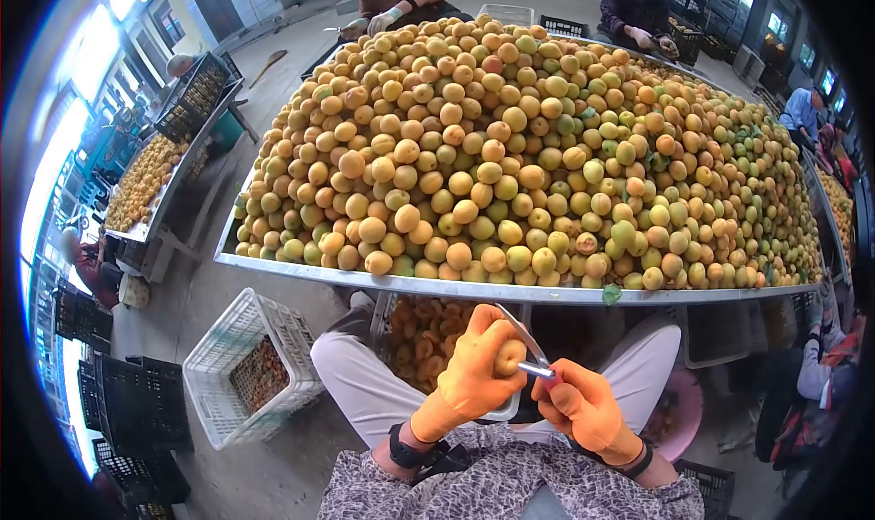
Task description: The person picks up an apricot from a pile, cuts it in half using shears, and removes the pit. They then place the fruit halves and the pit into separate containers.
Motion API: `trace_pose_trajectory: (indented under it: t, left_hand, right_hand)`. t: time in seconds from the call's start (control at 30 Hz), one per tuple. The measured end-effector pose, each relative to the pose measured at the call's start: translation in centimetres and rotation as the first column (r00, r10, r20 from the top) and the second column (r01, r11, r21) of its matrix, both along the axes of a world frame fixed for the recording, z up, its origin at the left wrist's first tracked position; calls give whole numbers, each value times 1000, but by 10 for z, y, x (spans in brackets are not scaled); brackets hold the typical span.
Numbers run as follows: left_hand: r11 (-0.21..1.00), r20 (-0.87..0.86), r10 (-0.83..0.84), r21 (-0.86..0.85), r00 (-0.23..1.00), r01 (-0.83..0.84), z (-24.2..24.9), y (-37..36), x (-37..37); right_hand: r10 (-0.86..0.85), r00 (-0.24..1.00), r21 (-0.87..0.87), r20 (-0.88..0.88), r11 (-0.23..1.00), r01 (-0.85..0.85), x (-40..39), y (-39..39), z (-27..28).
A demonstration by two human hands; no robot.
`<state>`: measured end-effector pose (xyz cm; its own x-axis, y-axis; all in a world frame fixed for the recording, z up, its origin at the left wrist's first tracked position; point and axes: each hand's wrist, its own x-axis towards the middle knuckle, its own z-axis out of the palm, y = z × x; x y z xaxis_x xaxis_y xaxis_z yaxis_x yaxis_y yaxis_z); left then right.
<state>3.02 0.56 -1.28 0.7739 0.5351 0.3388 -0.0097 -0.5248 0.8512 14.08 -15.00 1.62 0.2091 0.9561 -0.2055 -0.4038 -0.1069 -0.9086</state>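
My left hand [474, 365], in an orange glove, is closed round a whole apricot [509, 358] above my lap. Facing it, my right hand [588, 406], gloved the same way, grips a red-handled knife [528, 335]. Its pointed silver blade slants up and left past the fruit, and a short silver part juts left right at the apricot's side. Most of the handle is hidden in my fingers. Between my knees stands a crate of apricot halves [421, 329], partly covered by my left hand.
A metal-edged table [510, 291] heaped with apricots [510, 155] spans the front. On the floor at left stands a white crate [260, 306] with brown pieces inside. A pink basin [682, 415] sits by my right knee. Black crates [137, 406] are stacked far left; other people work around.
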Motion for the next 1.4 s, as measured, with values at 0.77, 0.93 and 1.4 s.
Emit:
trace_pose_trajectory:
  t: [0.77, 0.93, 1.4]
  left_hand:
    - [992, -105, -7, -127, 994, -6, -29, -18, 8]
    - [999, -147, -25, 17, 989, 27, -50, -7, 18]
    - [80, 594, 87, -804, 799, 589, -35, -2, 6]
  right_hand:
    - [-12, 746, -71, 665, 994, 80, 2, 7, -34]
    - [-49, 834, -123, 550, 983, 139, 11, 7, -40]
    - [-179, 983, -37, 28, 983, 180, 1, -15, -33]
